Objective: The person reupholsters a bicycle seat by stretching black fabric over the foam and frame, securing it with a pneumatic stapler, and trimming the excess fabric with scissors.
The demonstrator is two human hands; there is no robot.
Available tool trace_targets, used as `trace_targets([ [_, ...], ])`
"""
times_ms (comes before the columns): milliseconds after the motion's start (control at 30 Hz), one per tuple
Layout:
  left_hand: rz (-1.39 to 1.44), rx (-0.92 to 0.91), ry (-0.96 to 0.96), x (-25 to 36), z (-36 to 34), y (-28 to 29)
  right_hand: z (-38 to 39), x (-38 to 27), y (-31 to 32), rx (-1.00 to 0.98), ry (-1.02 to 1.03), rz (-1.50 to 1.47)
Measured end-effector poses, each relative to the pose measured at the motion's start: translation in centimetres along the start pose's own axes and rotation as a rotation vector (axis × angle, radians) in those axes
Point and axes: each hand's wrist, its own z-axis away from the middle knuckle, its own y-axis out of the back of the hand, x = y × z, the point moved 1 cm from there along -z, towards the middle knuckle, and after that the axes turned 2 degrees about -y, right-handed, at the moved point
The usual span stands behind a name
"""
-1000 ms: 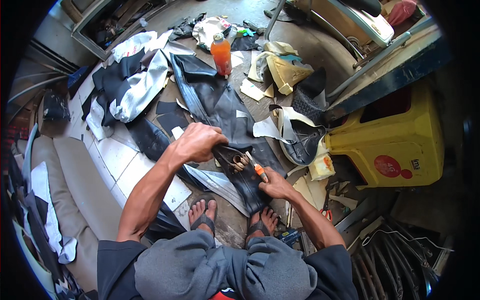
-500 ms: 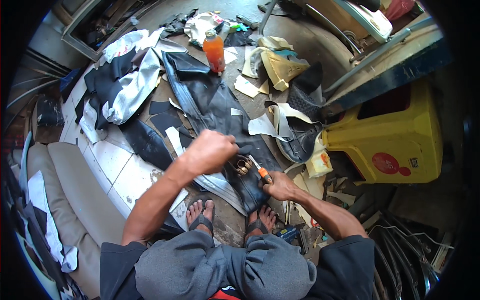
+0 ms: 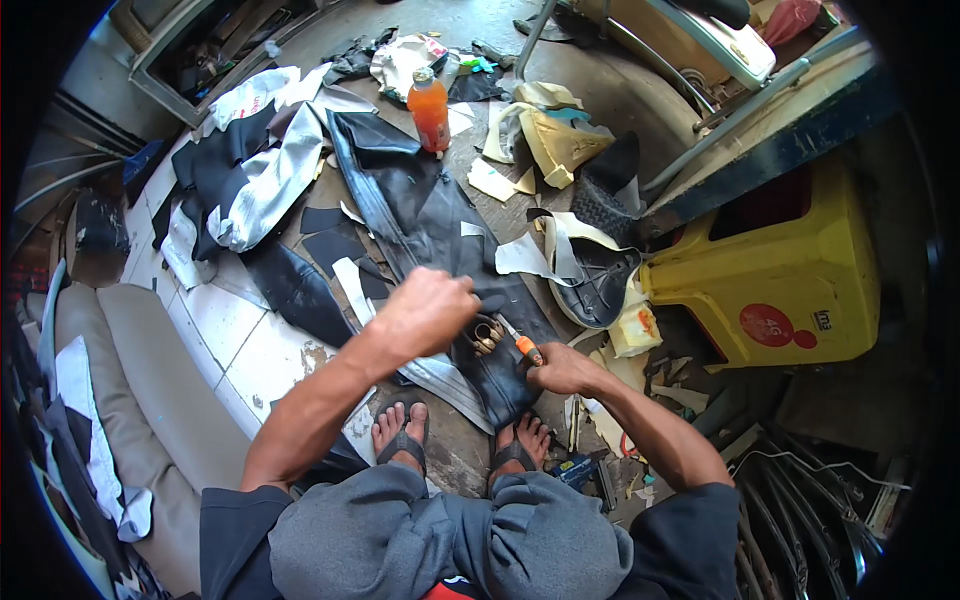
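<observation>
My left hand (image 3: 425, 310) is closed in a fist on the dark material, gripped fingers mostly hidden, over the long black leather sheet (image 3: 420, 215) on the floor. My right hand (image 3: 560, 370) holds an orange-handled blade tool (image 3: 525, 347), its thin tip pointing up-left beside my left hand. Between them, some small brass-coloured round objects (image 3: 487, 338) sit against the black material; I cannot make out what they are. Both sandalled feet are just below the sheet.
Fabric scraps (image 3: 270, 175), an orange drink bottle (image 3: 429, 120), yellow foam pieces (image 3: 555, 145) and a black molded piece (image 3: 590, 285) lie around. A yellow plastic stool (image 3: 780, 280) stands right, grey padded cushions (image 3: 175, 370) left, bent metal tubes (image 3: 800, 510) lower right.
Since a second ago my left hand has moved right and down, closer to the blade. My right hand has shifted slightly right and down, still holding the tool.
</observation>
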Motion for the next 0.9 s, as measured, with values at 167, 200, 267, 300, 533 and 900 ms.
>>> trace_targets([
  [167, -0.002, 0.061, -0.028, 3.3, -0.5, -0.4, -0.2, -0.3, -0.1, -0.016, -0.121, 0.156],
  [200, -0.008, 0.053, -0.038, 2.5, -0.5, -0.3, -0.2, 0.2, -0.4, -0.018, -0.121, 0.153],
  [267, 0.018, -0.006, -0.048, -0.4, -0.3, 0.4, -0.5, 1.1, -1.2, 0.065, 0.076, 0.023],
  [300, 0.1, -0.052, -0.017, -1.6, -0.2, 0.6, -1.2, 2.5, -1.8, 0.061, 0.078, 0.022],
  [533, 0.281, -0.138, 0.096, -8.8, 0.7, -1.5, -7.2, 4.0, -4.7, 0.233, 0.606, -0.094],
  [900, -0.003, -0.046, 0.069, -0.3, -0.4, -0.3, -0.3, -1.5, 1.2, -0.114, -0.186, 0.042],
])
